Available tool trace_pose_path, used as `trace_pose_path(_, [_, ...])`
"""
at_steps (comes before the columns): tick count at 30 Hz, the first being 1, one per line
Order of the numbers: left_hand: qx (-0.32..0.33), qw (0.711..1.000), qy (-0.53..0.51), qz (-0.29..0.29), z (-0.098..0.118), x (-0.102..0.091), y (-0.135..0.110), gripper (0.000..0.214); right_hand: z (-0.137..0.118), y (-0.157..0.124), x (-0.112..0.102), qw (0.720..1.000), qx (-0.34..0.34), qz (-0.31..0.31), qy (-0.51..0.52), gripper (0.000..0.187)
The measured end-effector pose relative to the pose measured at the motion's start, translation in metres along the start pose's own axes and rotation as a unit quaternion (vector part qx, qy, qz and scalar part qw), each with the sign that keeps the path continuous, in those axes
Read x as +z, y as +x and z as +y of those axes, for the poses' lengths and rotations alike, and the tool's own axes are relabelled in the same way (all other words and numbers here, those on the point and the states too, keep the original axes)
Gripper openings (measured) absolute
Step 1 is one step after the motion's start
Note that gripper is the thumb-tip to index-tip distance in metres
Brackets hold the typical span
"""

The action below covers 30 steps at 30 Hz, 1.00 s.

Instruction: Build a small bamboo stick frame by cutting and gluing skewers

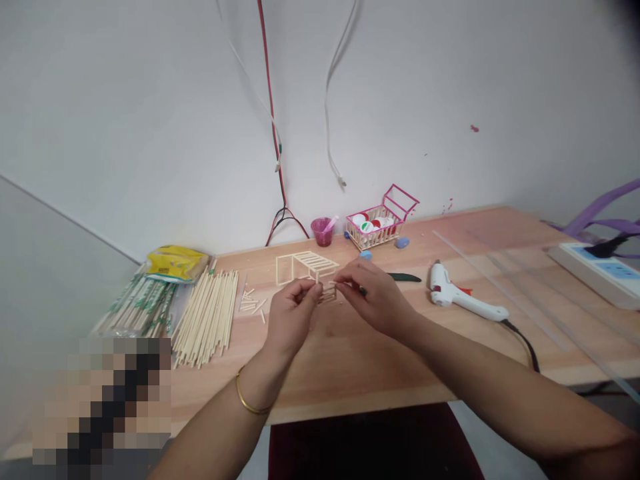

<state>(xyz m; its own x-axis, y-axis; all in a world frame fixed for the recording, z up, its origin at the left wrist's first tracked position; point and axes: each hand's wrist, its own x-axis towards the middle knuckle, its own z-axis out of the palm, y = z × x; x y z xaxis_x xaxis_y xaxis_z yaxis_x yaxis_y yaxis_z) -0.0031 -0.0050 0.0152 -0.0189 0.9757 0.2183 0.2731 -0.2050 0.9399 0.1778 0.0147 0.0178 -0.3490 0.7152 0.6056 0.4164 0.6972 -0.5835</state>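
Both my hands meet over the middle of the wooden table (350,360). My left hand (291,315) pinches one side of a small frame of thin wooden sticks (327,292). From the other side my right hand (373,293) pinches the same small frame with its fingertips. Just behind the hands stands a larger open box frame of sticks (306,265). A few short cut stick pieces (253,303) lie to the left of my left hand.
A heap of long sticks (207,317) and wrapped stick packs (140,307) lie at the left, with a yellow bag (175,262). A white glue gun (463,297) lies at the right, near a power strip (597,267). A pink stick basket (380,223) and pink cup (323,231) stand by the wall.
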Motion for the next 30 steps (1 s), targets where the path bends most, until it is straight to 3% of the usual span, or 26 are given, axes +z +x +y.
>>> trace_pose_path(4, [0.077,0.977,0.196,0.039,-0.002,-0.016,0.011,0.016,-0.002,0.003,-0.006,0.982,0.128,-0.055,0.124,0.015])
trace_pose_path(7, [0.111,0.926,0.358,0.043,-0.003,-0.026,0.017,0.018,-0.005,0.003,-0.007,0.952,0.193,-0.113,0.211,0.021])
trace_pose_path(10, [0.081,0.876,0.475,0.032,-0.003,-0.028,0.020,0.023,-0.008,0.002,-0.004,0.923,0.232,-0.141,0.273,0.024])
trace_pose_path(13, [0.061,0.844,0.533,0.023,-0.004,-0.028,0.020,0.025,-0.010,0.002,-0.002,0.900,0.260,-0.151,0.315,0.025])
trace_pose_path(17, [0.062,0.835,0.546,0.010,-0.002,-0.029,0.019,0.026,-0.007,0.002,-0.001,0.901,0.273,-0.143,0.306,0.024])
trace_pose_path(20, [0.083,0.848,0.522,0.031,0.004,-0.030,0.017,0.028,-0.003,0.002,0.001,0.912,0.267,-0.130,0.283,0.021])
trace_pose_path(23, [0.168,0.902,0.395,0.038,0.008,-0.024,0.012,0.025,-0.001,0.001,0.004,0.928,0.247,-0.114,0.253,0.017])
trace_pose_path(25, [0.206,0.943,0.261,0.008,0.008,-0.016,0.007,0.019,-0.001,0.000,0.007,0.937,0.230,-0.099,0.244,0.016])
trace_pose_path(27, [0.168,0.974,0.145,-0.045,0.007,-0.006,0.002,0.015,-0.001,-0.002,0.011,0.943,0.215,-0.087,0.239,0.017])
trace_pose_path(30, [0.098,0.994,0.037,-0.037,0.002,0.004,-0.003,0.009,-0.002,-0.004,0.016,0.949,0.202,-0.084,0.227,0.019])
